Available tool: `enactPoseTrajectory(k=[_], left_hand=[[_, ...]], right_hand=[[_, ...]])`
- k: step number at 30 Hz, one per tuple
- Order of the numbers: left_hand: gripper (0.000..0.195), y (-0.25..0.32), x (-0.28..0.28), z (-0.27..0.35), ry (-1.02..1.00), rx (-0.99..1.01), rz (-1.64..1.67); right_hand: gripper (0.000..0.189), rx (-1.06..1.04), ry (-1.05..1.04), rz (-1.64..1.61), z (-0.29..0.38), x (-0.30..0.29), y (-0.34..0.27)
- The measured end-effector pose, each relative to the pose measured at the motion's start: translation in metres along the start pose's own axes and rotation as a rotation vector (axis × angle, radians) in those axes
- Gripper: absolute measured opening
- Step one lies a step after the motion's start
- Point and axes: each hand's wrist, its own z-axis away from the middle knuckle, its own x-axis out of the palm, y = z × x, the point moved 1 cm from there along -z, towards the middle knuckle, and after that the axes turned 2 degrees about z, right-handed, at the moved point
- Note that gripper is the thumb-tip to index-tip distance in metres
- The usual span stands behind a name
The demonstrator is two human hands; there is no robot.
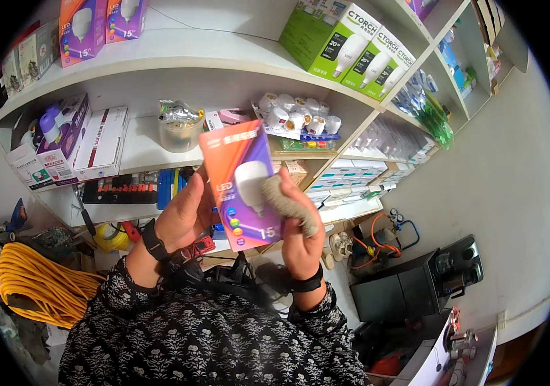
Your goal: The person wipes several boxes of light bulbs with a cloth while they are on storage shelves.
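Note:
An orange and purple LED bulb box [243, 193], printed with a white bulb, is held up in front of the shelves. My left hand [185, 207] grips it from its left side and behind, with some fingers hidden by the box. In my right hand [304, 236] is a grey-brown fuzzy cloth [290, 205], pressed against the right part of the box's front. Two similar purple and orange bulb boxes [82, 31] stand on the upper shelf at the left. Green and white bulb boxes [340, 46] stand on that shelf at the right.
The middle shelf [147, 157] holds a plastic tub [181, 130], white lamp holders [294, 113] and a white box [101, 142]. Coiled yellow hose [43, 284] lies at lower left. A black cabinet [395, 289] stands at lower right, near an orange hose [378, 231] with gauges.

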Motion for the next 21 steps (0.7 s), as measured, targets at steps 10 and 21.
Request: enactPoseTrajectory(k=[10, 21], left_hand=[[0.075, 0.000, -0.015, 0.009, 0.033, -0.006, 0.152], [0.079, 0.000, 0.004, 0.008, -0.061, 0.036, -0.478]], right_hand=[[0.047, 0.231, -0.056, -0.292, 0.006, -0.006, 0.002], [0.052, -0.078, -0.134, 0.340, -0.025, -0.012, -0.014]])
